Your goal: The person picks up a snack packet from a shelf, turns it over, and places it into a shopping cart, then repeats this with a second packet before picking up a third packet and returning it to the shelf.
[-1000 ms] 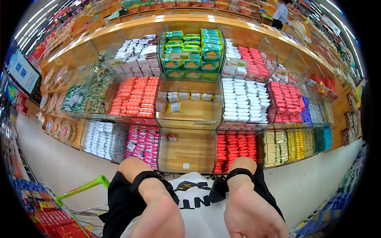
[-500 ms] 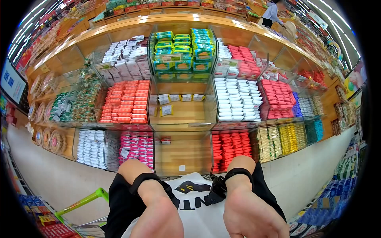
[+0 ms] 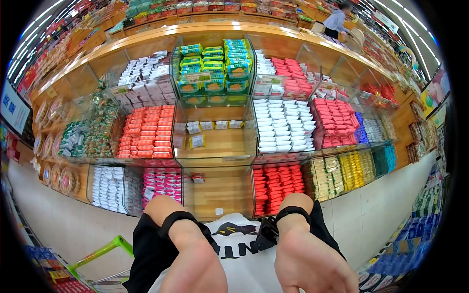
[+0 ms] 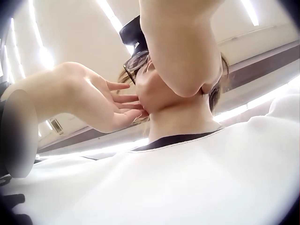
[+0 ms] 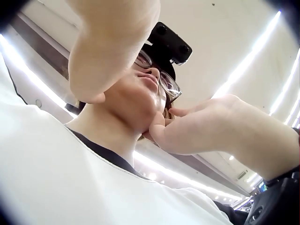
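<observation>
Both bare hands are raised toward the face. My left hand [image 3: 196, 266] is at the bottom of the head view, its fingertips cut off by the frame edge. In the right wrist view, the left hand [image 5: 194, 126] has its fingertips beside the jaw. To the right in the head view is my right hand [image 3: 312, 261], palm partly showing. The left wrist view shows the right hand [image 4: 96, 101] with fingers loosely extended at the chin and jaw. Nothing shows in either hand. Black straps [image 3: 183, 218] circle the wrists.
A tiered wooden display with clear dividers faces me, with wrapped snacks such as orange packets [image 3: 146, 132], white packets [image 3: 283, 127] and red packets [image 3: 278, 188]. A cart with a green handle [image 3: 100, 253] stands lower left. Farther back is another person [image 3: 336, 22].
The display has shifted left in the head view and slightly down, as the head turned right. Both hands stay in nearly the same place near the bottom edge.
</observation>
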`<state>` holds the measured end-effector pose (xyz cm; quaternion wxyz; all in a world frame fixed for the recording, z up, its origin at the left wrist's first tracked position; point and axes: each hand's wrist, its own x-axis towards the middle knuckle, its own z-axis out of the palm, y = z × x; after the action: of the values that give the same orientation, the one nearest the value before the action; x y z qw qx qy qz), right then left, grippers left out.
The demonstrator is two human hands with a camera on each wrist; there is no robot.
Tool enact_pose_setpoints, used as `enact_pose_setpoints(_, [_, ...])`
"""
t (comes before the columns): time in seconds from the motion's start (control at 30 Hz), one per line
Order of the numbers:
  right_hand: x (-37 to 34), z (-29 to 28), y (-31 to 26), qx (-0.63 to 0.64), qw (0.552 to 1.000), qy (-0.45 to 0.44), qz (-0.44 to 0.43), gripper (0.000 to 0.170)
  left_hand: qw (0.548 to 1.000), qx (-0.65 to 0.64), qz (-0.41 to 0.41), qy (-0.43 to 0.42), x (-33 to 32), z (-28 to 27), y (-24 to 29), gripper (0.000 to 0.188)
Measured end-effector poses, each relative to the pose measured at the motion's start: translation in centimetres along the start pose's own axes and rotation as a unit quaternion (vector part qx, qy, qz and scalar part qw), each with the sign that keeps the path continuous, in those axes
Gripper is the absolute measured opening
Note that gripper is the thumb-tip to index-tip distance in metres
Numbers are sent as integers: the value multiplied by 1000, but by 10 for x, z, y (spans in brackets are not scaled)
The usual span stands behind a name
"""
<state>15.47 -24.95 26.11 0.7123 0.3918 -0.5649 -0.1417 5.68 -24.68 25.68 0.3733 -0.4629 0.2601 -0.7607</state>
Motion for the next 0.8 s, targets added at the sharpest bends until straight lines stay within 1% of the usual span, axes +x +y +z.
enact_pose_setpoints(0.07, [0, -3, 1, -24, 999, 9, -29, 37, 1000, 2, 2, -12, 0, 4, 1, 48])
enact_pose_setpoints(0.1, [1, -6, 0, -24, 999, 13, -31, 37, 1000, 1, 3, -15, 0, 5, 3, 48])
enact_pose_setpoints(0.17, [3, -11, -1, -92, 993, 8, -72, 37, 999, -21, -8, -23, 0, 8, 5, 48])
enact_pose_setpoints(0.3, [3, -13, -2, -86, 993, 19, -73, 37, 999, -40, 1, -32, 2, 12, 5, 47])
enact_pose_setpoints(0.4, [2, -14, -2, -109, 991, 12, -73, 37, 997, -62, 9, -38, 1, 13, 4, 50])
enact_pose_setpoints(0.5, [2, -14, -1, -108, 991, 14, -82, 36, 997, -69, 8, -21, -2, 15, 3, 53])
enact_pose_setpoints(0.57, [1, -15, -1, -99, 992, 13, -78, 36, 997, -74, 31, 5, -4, 16, -1, 54])
enact_pose_setpoints(0.7, [1, -14, -1, -92, 992, 30, -79, 37, 998, -48, 25, 9, -9, 13, 0, 51])
enact_pose_setpoints(0.77, [1, -14, -1, -55, 995, 51, -67, 39, 998, -37, 40, 14, -11, 13, 1, 50])
enact_pose_setpoints(0.8, [1, -15, -1, -56, 995, 49, -67, 39, 998, -38, 39, 16, -11, 13, 2, 50])
